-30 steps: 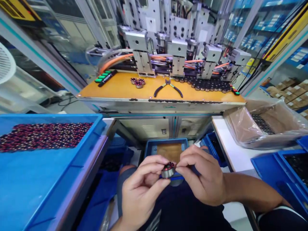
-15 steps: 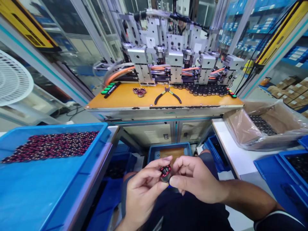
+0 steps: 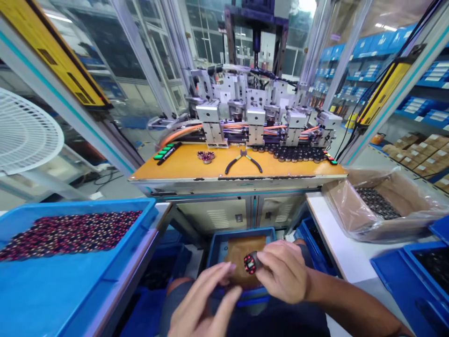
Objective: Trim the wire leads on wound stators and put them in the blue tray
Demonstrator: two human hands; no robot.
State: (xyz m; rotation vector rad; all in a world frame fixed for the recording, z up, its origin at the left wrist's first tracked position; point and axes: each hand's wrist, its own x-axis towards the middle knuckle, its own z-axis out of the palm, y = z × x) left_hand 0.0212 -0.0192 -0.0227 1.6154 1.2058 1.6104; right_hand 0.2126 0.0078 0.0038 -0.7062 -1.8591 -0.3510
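A small round black part with a ring of red dots (image 3: pixel 250 265) is pinched in the fingers of my right hand (image 3: pixel 286 271), above my lap. Its dotted face points to the left. My left hand (image 3: pixel 206 299) is a little to the left of it, thumb and fingers apart, with nothing between them. Below the part, a blue bin (image 3: pixel 214 255) with a brown sheet inside stands between my knees.
Pliers (image 3: pixel 243 161), a few red-dotted parts (image 3: pixel 206 157) and several black parts (image 3: pixel 298 153) lie on the orange bench (image 3: pixel 182 166) before the metal machine (image 3: pixel 256 117). A blue tray (image 3: pixel 87 274) of red-dotted parts sits left; a plastic-lined carton (image 3: pixel 414 192) sits right.
My left hand has let go of the round part and drawn away to the lower left. My right hand now holds it alone. The view has tilted upward.
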